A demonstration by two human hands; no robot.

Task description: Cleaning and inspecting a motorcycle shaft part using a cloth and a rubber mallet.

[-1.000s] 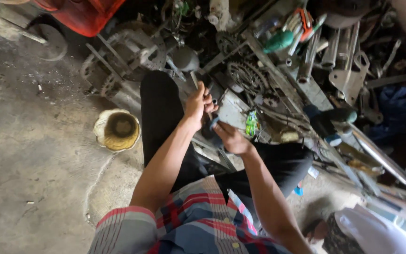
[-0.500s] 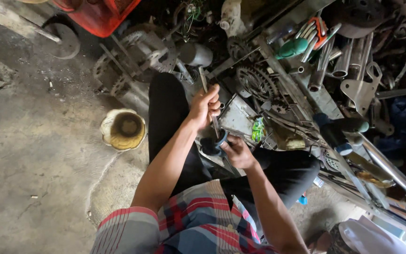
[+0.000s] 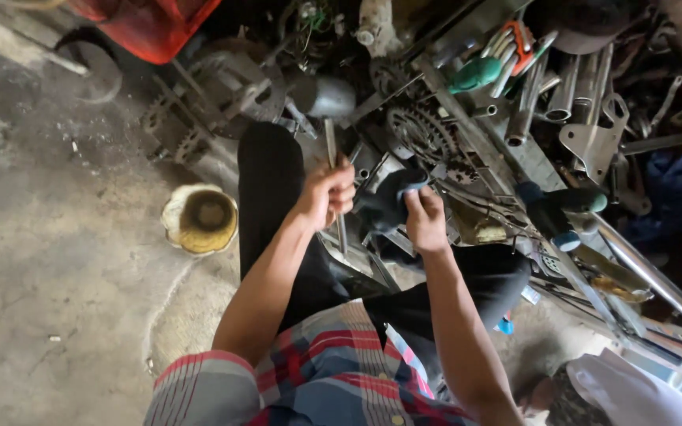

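Left hand (image 3: 327,195) fist-wraps a thin metal rod (image 3: 333,170), held upright for control. Right hand (image 3: 426,221) pinches a dark rubbery part (image 3: 384,203) just beside it, over the lap, near the floor's parts pile (image 3: 451,134).

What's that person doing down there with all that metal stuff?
A person sits on the floor amid piled metal parts. Their left hand grips a thin metal rod upright, and their right hand holds a dark rubbery part beside it. A toothed gear lies just beyond, and a yellowish bowl sits on the concrete nearby.
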